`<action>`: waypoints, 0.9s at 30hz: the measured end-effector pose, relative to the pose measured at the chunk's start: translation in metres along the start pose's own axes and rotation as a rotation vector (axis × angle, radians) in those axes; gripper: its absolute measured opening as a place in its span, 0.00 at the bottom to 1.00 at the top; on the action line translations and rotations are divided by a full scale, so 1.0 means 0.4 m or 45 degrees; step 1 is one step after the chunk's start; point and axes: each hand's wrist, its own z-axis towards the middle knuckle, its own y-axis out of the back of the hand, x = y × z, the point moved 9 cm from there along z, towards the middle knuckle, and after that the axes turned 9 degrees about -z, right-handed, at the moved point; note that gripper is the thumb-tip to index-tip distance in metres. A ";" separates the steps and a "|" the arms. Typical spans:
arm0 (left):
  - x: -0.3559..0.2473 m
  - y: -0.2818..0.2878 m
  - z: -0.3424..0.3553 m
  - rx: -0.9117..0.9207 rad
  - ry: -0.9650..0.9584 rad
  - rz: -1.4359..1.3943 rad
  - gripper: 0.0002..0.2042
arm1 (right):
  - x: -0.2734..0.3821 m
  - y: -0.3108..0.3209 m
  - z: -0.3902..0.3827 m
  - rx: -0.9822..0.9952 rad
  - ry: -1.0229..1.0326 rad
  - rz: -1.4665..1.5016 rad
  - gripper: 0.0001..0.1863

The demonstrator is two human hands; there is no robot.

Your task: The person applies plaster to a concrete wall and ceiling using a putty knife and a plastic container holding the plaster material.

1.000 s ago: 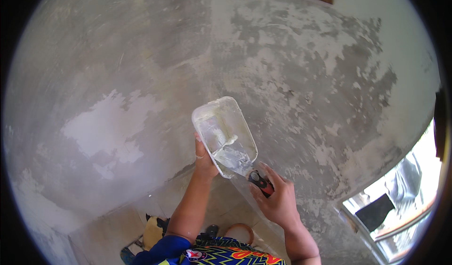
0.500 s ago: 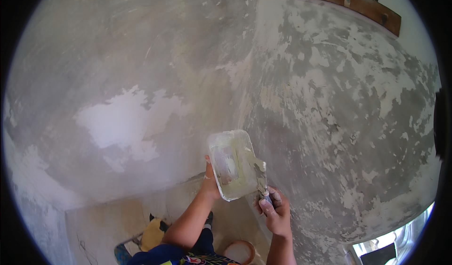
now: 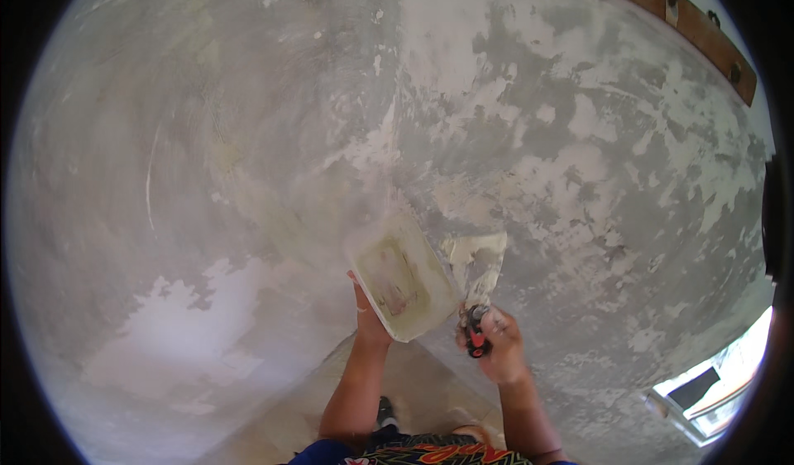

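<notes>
I see the putty knife (image 3: 480,276) upright beside the tub (image 3: 428,273), its blade inside a second ago; I judge it loaded with paste (image 3: 490,243); my right hand (image 3: 500,349) has its grip closed round the handle (image 3: 475,333), my left hand (image 3: 371,320) clasps the tub; a brown board (image 3: 691,23) hangs upper right; the tub partly hides the wall corner (image 3: 397,167).

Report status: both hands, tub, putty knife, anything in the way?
Left hand holding tub. Right hand holding putty knife, smeared pale. Tub close beside blade; no other obstruction visible.
</notes>
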 end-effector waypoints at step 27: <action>-0.574 0.126 -0.123 -0.372 -0.783 0.436 0.36 | 0.045 -0.403 0.759 -0.449 0.772 -0.868 0.24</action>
